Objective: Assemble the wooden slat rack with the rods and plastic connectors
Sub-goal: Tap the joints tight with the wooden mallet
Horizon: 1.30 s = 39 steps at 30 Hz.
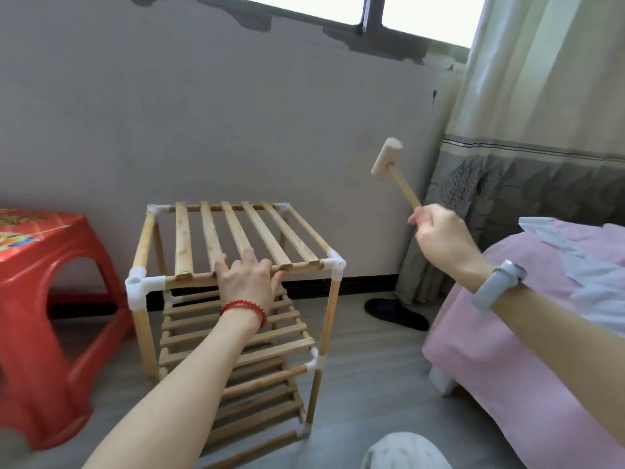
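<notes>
The rack (236, 299) stands on the floor (372, 384) in front of me, between the red stool (44, 299) and the bed (524, 333). It looks almost built. I can see 3 shelves of slats, with rods at the sides and white plastic corners joining them.

My left hand (248, 282) rests flat on the front edge of the top shelf (236, 238). Its fingers lie spread out and straight, pressing down on the slats to keep the rack from wobbling. My right hand (439, 236) has its grip closed tight around the handle of a small wooden hammer (389, 160). The hammer is up in the air, off to the right of the rack and well above it.

I think this is the tapping step, where the joints get knocked snug. The closest one is the front right corner (334, 265). Next I would need to bring the hammer straight down on that white piece, not too hard, so the plastic does not crack. My left hand should hold firm and keep its fingers away from that spot.
</notes>
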Each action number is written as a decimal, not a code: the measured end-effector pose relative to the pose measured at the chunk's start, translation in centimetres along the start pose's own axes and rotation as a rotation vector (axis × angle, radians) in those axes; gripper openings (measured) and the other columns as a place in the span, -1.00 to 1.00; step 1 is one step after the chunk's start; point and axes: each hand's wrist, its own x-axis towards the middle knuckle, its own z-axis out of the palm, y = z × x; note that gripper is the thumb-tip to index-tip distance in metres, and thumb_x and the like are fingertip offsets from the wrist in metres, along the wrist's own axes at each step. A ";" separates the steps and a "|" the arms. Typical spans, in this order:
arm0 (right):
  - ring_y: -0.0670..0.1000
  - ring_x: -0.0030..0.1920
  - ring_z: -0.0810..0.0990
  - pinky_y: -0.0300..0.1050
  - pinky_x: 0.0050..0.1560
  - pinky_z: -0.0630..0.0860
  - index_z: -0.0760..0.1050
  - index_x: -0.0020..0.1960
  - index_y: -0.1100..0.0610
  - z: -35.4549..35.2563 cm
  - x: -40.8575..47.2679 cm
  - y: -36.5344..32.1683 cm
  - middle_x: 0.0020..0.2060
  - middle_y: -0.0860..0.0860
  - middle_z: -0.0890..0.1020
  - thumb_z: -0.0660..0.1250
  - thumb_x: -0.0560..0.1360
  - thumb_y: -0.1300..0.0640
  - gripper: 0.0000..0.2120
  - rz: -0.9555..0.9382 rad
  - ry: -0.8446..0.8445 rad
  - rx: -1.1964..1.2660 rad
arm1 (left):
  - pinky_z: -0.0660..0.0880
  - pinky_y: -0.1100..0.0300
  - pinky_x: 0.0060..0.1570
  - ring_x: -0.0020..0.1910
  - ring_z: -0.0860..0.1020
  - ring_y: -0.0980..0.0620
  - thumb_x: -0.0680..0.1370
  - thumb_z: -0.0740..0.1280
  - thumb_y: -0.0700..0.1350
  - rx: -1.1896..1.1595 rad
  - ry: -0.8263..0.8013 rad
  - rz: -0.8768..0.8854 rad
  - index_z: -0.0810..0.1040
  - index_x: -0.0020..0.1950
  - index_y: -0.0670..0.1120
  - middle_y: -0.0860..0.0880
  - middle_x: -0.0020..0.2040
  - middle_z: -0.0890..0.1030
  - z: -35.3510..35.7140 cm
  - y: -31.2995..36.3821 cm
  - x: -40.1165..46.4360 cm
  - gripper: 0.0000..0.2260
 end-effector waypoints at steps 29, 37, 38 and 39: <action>0.10 -0.14 0.53 0.02 -0.05 0.48 0.47 0.01 0.18 7.5 -5.5 -8.9 -0.20 0.06 0.53 0.01 0.65 0.05 -0.69 -0.212 -0.404 0.008 | 0.39 -0.01 0.01 0.05 0.47 -0.05 0.33 0.47 -0.16 -0.329 0.422 0.134 0.54 0.12 -0.09 -0.09 0.05 0.57 -1.2 -7.8 -4.1 -0.63; -0.06 -0.37 0.43 -0.11 -0.27 0.36 0.39 -0.04 0.11 8.1 -5.2 -20.0 -0.38 -0.08 0.44 0.03 0.64 0.10 -0.80 -0.403 0.020 0.444 | 0.43 0.07 0.18 0.20 0.53 -0.06 0.53 0.34 -0.08 -0.849 -0.119 -0.357 0.50 0.30 -0.06 -0.01 0.11 0.62 -1.5 -17.7 -5.2 -0.66; -0.06 -0.38 0.44 -0.13 -0.30 0.37 0.37 -0.03 0.13 9.6 -6.7 -19.5 -0.37 -0.06 0.46 0.03 0.64 0.12 -0.82 -0.394 -0.015 0.444 | 0.46 0.14 0.09 0.12 0.57 -0.03 0.53 0.33 -0.13 -0.937 -0.115 -0.370 0.58 0.20 -0.06 0.01 0.00 0.64 -1.4 -17.7 -5.4 -0.76; -0.04 -0.34 0.48 -0.14 -0.29 0.39 0.36 0.00 0.14 11.7 -8.6 -18.9 -0.33 -0.03 0.49 0.02 0.64 0.11 -0.82 -0.360 -0.180 0.335 | 0.47 0.19 0.02 0.07 0.59 0.00 0.53 0.32 -0.17 -0.990 -0.122 -0.395 0.62 0.13 -0.06 0.01 -0.05 0.65 -1.2 -17.7 -5.8 -0.80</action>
